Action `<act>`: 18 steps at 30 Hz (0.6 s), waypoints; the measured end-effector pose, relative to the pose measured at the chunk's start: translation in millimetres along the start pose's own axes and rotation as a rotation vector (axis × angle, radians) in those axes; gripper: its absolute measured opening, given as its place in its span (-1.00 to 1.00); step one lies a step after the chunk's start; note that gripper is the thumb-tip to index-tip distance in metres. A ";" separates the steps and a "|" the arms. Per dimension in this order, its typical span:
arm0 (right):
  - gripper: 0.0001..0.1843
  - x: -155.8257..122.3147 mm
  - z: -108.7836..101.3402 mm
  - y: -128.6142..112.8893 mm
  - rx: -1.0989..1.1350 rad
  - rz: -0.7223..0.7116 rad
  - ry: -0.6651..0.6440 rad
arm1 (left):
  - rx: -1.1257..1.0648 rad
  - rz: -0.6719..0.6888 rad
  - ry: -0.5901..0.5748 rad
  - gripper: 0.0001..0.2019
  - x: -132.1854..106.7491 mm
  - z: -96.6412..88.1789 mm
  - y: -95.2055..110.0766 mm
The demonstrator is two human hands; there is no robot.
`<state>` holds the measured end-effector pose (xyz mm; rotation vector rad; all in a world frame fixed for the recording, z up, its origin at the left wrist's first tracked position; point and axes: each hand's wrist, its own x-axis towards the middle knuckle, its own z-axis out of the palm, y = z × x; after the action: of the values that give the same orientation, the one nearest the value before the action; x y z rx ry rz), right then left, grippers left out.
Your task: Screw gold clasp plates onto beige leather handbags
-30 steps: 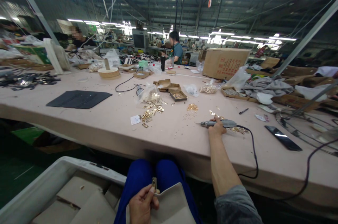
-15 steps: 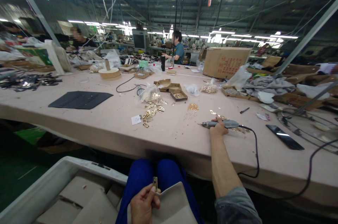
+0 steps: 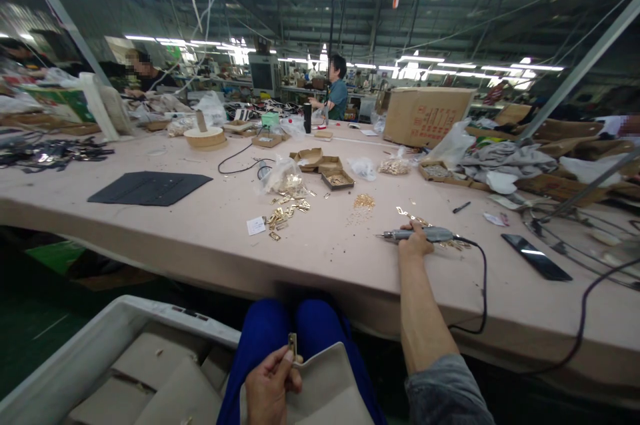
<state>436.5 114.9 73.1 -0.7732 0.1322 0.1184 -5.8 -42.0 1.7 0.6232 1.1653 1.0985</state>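
Low in the view, my left hand [image 3: 270,385] pinches a small gold metal plate [image 3: 293,341] between thumb and fingers, at the edge of a beige panel [image 3: 333,378] lying across my lap. How plate and panel meet is partly covered by the fingers. Out on the table, my right hand [image 3: 415,243] is closed around a grey electric screwdriver [image 3: 437,234], its tip pointing left and a black cord trailing from its back end. Loose gold plates [image 3: 453,245] lie beside and beneath the screwdriver. Left of it are a small heap of gold screws [image 3: 363,201] and more gold plates [image 3: 280,217].
A white bin [image 3: 125,318] of beige panels stands at my left. The table [image 3: 200,245] holds a black sheet [image 3: 150,188], small cardboard boxes [image 3: 337,178], a phone [image 3: 536,257], a pen [image 3: 461,207] and a large carton [image 3: 427,117]. Co-workers are farther back.
The view has shifted very slightly. Both hands keep their holds, with no clear movement of the plate or the screwdriver.
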 end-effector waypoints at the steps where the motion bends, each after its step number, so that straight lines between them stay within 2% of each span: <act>1: -0.60 -0.1 -0.1 -0.3 0.002 0.001 0.002 | 0.004 0.005 0.002 -0.44 0.1 0.3 0.4; 18: -0.62 0.2 -4.3 1.5 -0.065 -0.083 0.110 | 0.005 0.010 0.012 -0.42 3.4 -0.7 -2.2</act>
<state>436.1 113.0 69.0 -0.8492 0.2009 0.0017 -5.7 -39.8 -1.9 0.6278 1.1759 1.1099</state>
